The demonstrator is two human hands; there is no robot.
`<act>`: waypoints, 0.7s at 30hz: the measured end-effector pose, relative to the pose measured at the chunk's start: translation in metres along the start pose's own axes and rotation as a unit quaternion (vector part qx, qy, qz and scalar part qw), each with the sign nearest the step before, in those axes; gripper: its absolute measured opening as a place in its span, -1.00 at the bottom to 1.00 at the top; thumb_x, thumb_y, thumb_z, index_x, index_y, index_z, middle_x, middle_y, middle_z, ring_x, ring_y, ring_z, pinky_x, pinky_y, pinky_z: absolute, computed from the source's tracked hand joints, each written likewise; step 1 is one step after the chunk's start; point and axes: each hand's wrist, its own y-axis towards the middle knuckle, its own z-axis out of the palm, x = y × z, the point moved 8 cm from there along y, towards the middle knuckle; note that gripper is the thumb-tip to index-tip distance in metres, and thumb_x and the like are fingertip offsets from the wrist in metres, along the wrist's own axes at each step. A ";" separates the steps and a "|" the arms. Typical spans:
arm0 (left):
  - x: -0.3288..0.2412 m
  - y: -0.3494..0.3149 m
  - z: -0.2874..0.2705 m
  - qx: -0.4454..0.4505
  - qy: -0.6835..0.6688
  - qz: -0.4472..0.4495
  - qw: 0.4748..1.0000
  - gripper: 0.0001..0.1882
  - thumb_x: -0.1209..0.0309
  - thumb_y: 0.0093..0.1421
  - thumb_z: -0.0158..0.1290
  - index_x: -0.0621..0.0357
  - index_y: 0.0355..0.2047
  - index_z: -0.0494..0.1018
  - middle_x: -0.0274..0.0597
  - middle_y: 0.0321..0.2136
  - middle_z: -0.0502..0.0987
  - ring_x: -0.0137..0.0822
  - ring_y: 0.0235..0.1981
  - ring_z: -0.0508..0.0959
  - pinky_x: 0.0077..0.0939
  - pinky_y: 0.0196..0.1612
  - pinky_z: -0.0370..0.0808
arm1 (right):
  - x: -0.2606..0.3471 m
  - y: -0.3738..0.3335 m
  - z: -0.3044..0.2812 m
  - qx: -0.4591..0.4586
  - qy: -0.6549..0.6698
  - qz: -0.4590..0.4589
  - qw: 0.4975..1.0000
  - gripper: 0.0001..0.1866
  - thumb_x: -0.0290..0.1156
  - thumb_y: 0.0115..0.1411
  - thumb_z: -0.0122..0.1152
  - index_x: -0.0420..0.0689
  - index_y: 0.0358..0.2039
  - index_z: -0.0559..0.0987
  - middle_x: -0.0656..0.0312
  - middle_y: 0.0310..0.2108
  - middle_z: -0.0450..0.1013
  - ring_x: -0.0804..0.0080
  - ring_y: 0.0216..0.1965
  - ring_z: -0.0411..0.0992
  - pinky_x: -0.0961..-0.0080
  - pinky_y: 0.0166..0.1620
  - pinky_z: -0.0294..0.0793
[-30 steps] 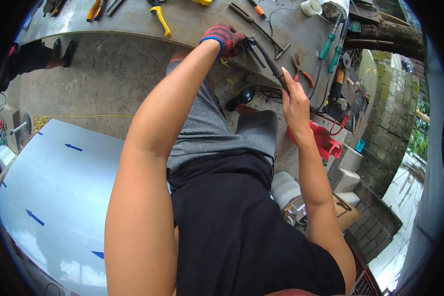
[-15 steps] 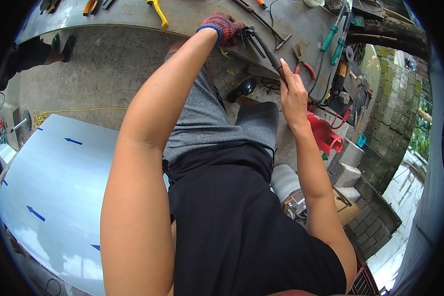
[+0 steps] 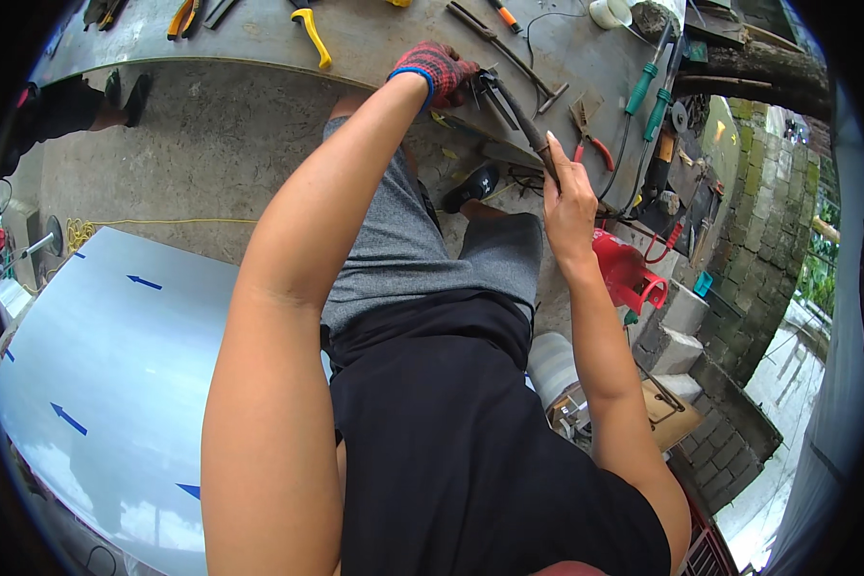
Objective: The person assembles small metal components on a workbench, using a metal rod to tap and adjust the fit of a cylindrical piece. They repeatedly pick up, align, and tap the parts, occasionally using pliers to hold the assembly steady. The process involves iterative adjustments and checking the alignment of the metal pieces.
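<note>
You are holding a dark rod-like tool (image 3: 522,117) at the near edge of the metal table (image 3: 259,40), and its long axis is slanting along and across that edge: its metal head is pointing forward and to the left, while its other end is running back to the right, toward your side of the table. Your bare right hand (image 3: 571,197) is grasping that back end just off the table's near edge, the thumb lying along the shaft. Your left hand (image 3: 434,75), wearing a red-and-black glove, is curling its fingers by the head at the table's near edge, so it is sitting nearer the head, and the right is sitting nearer the back end. Farther onto the table, a T-shaped bar (image 3: 496,40) is lying at a similar slant, and red-handled pliers (image 3: 586,131) are lying toward the table's right side. Your right palm is hiding the tool's tail, and the glove is covering its own grip, so I cannot tell whether those fingers are pinching the head or only touching it; the head's thin dark pieces are blending together, and whether they are resting on the table is also unclear
</note>
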 end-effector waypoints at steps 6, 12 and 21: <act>0.001 0.000 -0.003 -0.001 0.024 0.006 1.000 -0.54 0.06 0.30 0.19 0.17 0.01 0.59 -0.07 -0.37 0.72 -0.27 -0.42 0.74 -0.34 -0.33 0.69 | 0.003 0.000 -0.001 0.009 0.000 0.013 1.000 -0.30 -0.68 0.23 0.20 0.09 0.38 0.42 -0.03 -0.24 0.50 0.00 -0.26 0.52 0.15 -0.11 0.47; 0.000 -0.002 -0.002 0.001 0.022 -0.001 1.000 -0.55 0.09 0.31 0.21 0.19 0.01 0.58 -0.08 -0.34 0.70 -0.26 -0.44 0.72 -0.35 -0.36 0.70 | -0.002 -0.002 0.002 0.002 0.000 0.013 1.000 -0.29 -0.69 0.22 0.20 0.11 0.37 0.43 -0.02 -0.24 0.50 0.01 -0.26 0.52 0.15 -0.10 0.48; 0.001 -0.002 -0.002 -0.005 0.008 -0.001 1.000 -0.60 0.11 0.31 0.21 0.17 -0.04 0.61 -0.13 -0.34 0.72 -0.29 -0.43 0.72 -0.36 -0.34 0.69 | -0.007 0.004 -0.002 -0.001 -0.005 -0.011 1.000 -0.26 -0.72 0.18 0.19 0.14 0.36 0.44 0.01 -0.23 0.49 0.02 -0.26 0.52 0.15 -0.10 0.47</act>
